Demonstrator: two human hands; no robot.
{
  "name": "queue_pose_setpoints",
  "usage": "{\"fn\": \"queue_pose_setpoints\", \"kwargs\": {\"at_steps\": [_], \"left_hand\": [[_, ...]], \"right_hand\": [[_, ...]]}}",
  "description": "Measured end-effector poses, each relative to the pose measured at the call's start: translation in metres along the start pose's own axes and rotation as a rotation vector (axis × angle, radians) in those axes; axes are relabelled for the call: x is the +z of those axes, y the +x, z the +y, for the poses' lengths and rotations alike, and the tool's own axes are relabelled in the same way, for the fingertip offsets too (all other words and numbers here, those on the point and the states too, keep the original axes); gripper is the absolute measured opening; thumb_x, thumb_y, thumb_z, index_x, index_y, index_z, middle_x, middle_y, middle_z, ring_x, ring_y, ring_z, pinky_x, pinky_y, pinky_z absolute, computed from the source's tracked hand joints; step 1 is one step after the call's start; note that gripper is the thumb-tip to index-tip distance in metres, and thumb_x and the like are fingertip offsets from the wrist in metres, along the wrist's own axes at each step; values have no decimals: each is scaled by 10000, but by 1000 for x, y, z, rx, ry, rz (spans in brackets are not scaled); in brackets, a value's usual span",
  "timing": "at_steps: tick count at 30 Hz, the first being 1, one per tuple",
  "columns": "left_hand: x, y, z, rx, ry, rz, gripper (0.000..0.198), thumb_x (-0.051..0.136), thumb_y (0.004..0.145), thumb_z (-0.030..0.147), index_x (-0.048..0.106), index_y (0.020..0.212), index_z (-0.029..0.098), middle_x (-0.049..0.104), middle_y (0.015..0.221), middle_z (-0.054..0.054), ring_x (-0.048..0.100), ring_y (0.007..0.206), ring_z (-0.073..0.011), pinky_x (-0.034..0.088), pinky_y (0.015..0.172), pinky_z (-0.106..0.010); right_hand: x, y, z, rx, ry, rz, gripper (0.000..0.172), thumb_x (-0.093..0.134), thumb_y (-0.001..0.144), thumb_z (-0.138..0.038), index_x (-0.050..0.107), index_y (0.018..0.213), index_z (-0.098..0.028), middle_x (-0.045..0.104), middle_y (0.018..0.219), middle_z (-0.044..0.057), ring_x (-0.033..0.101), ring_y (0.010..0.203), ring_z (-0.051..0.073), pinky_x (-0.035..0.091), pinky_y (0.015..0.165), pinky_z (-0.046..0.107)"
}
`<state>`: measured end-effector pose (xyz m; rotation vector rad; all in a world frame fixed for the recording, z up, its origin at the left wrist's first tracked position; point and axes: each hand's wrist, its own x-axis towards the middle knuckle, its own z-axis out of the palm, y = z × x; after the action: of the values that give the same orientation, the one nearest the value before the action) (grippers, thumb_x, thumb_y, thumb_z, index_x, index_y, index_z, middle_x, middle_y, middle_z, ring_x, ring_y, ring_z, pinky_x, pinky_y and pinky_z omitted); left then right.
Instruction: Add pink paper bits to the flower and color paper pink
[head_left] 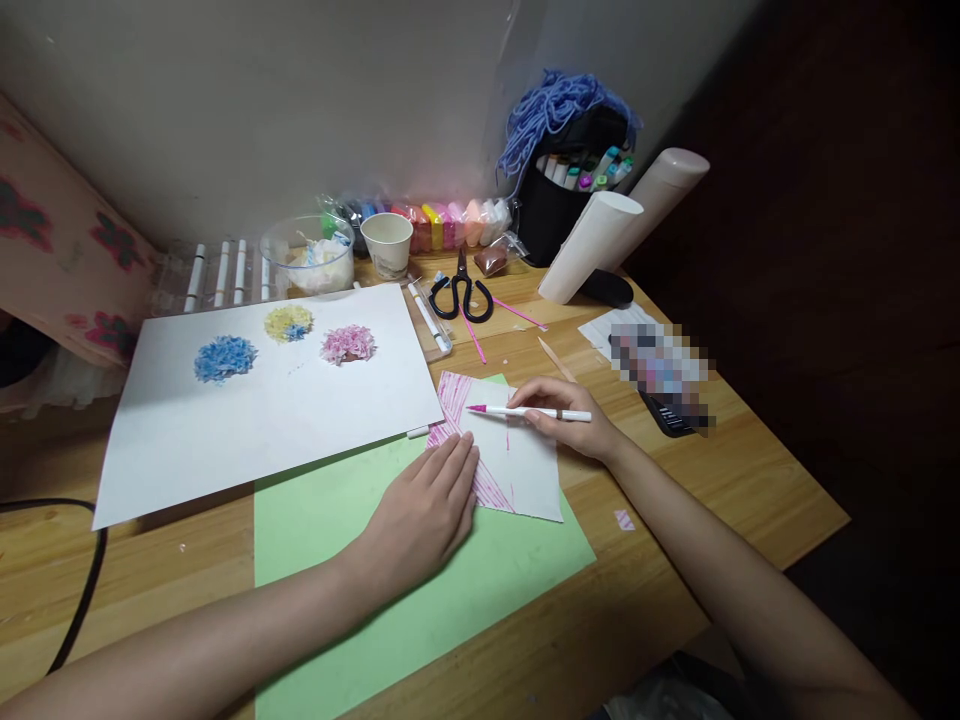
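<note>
My right hand (562,415) is closed around a white marker (517,411) with a pink brush tip, which points left over a piece of white paper (529,480). Pink stripes run along the left side of this paper and a thin pink line crosses its middle. My left hand (427,500) lies flat, fingers stretched out over the paper's lower left part. Beneath both is a green sheet (330,580). To the left, a large white sheet (262,430) carries a blue tuft (225,358), a yellow one (288,322) and a pink one (349,344).
Black-handled scissors (461,295), a paper cup (387,245) and a clear bowl (307,255) stand behind. A black marker holder (547,215) topped with blue yarn (559,110) is near white tubes (592,245). A black cable (90,590) crosses the left edge.
</note>
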<state>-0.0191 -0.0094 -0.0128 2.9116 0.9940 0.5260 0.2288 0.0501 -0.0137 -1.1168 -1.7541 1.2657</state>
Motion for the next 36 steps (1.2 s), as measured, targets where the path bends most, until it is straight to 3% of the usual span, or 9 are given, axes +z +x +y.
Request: {"fn": "queue_pose_setpoints", "kwargs": {"at_steps": [3, 8, 19, 25, 36], "left_hand": [[0, 0, 0, 3, -3, 6, 409, 388, 928, 206, 504, 1272, 18, 525, 1328, -198, 516, 1227, -277, 460, 1007, -407], [-1, 1, -1, 22, 36, 1, 406, 400, 922, 206, 525, 1247, -1, 547, 1302, -203, 536, 1203, -284, 473, 995, -398], [-1, 1, 0, 21, 39, 8, 402, 389, 929, 213, 530, 1245, 8, 554, 1298, -192, 545, 1192, -276, 471, 993, -397], [-1, 1, -1, 25, 55, 9, 401, 378, 935, 223, 522, 1253, 25, 555, 1304, -175, 539, 1202, -259, 463, 1003, -388], [1, 0, -1, 23, 43, 1, 411, 375, 938, 228, 510, 1255, 3, 542, 1310, -196, 533, 1209, -270, 461, 1006, -395]], "right_hand": [[1, -1, -1, 10, -30, -81, 192, 595, 842, -327, 662, 943, -178, 679, 936, 74, 635, 846, 188, 501, 733, 293], [1, -1, -2, 24, -68, -106, 184, 585, 846, -305, 670, 945, -176, 679, 925, 66, 628, 819, 178, 483, 702, 272], [-2, 5, 6, 75, 47, 76, 176, 605, 846, -321, 631, 952, -183, 681, 907, 52, 659, 857, 185, 487, 768, 299], [-2, 7, 7, 56, -51, 206, 148, 600, 842, -309, 645, 898, -180, 679, 909, 49, 634, 844, 177, 475, 746, 288], [-3, 7, 5, 57, -37, 195, 144, 590, 841, -304, 643, 894, -181, 676, 891, 47, 617, 791, 165, 461, 689, 281]]}}
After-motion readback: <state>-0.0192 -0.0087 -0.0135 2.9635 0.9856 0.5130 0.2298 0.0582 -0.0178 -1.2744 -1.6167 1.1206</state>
